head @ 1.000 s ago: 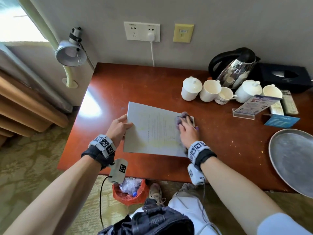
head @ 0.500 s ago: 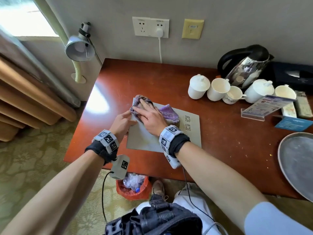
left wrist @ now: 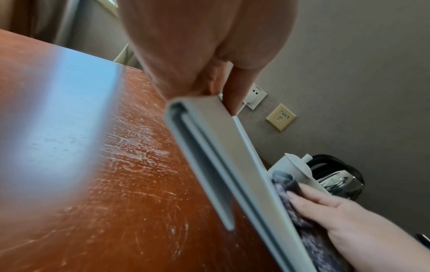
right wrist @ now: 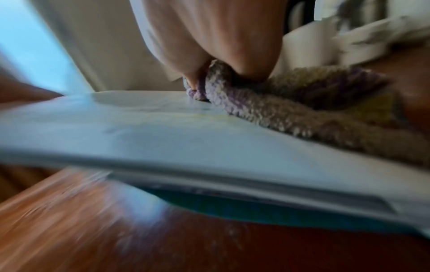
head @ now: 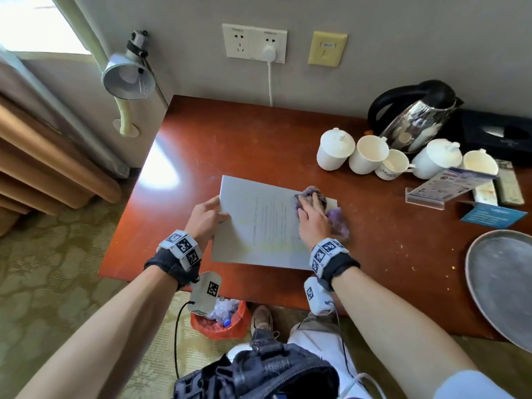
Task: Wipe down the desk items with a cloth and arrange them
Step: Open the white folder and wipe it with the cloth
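Left hand (head: pixel 205 218) pinches the left edge of the grey folder (head: pixel 259 223), lying near the desk's (head: pixel 259 145) front edge; right hand (head: pixel 312 217), fingers flat, presses the purple cloth (head: pixel 335 217) onto the folder's far right corner.

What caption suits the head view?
Left hand steadies a grey folder while the right hand wipes it with a purple cloth.

- Setting: looks like a hotel guest room.
- Landmark: red-brown wooden desk (head: pixel 288 145) against a grey wall.
- On desk, far right: electric kettle (head: pixel 417 122), white lidded cups (head: pixel 335 149), acrylic leaflet stand (head: pixel 443 185), round metal tray (head: pixel 501 283).
- Left of desk: curtains (head: pixel 43 156), wall lamp (head: pixel 128 76).
- Below desk: patterned carpet (head: pixel 51 277).
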